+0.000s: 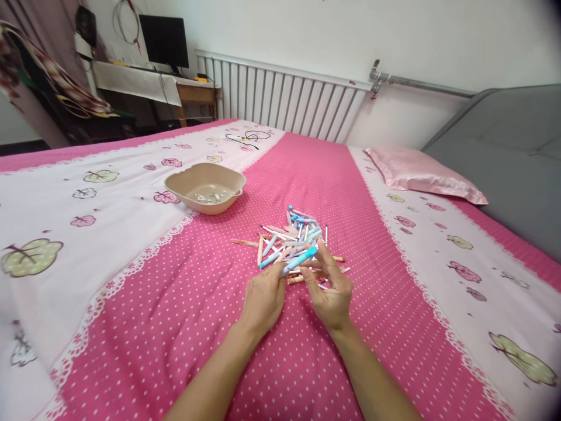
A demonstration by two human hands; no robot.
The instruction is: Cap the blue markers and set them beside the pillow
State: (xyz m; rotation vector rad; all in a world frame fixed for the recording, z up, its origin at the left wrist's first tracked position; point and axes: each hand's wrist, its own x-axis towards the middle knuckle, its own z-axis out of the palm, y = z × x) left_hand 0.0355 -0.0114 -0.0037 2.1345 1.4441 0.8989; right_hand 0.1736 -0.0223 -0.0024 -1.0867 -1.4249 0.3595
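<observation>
My right hand (331,292) pinches a blue pen (301,260) just past its fingertips, over the pen pile (289,237). My left hand (263,298) curls beside it; whether it is gripping I cannot tell. I'd hold mid-barrel and lift straight, clear of neighbours.

The person's left hand (263,298) and right hand (333,295) are bare, with long, slim fingers. The left forearm (214,374) and the right forearm (372,380) are slender too, and uncovered from the wrists down to the lower edge of the picture.
</observation>
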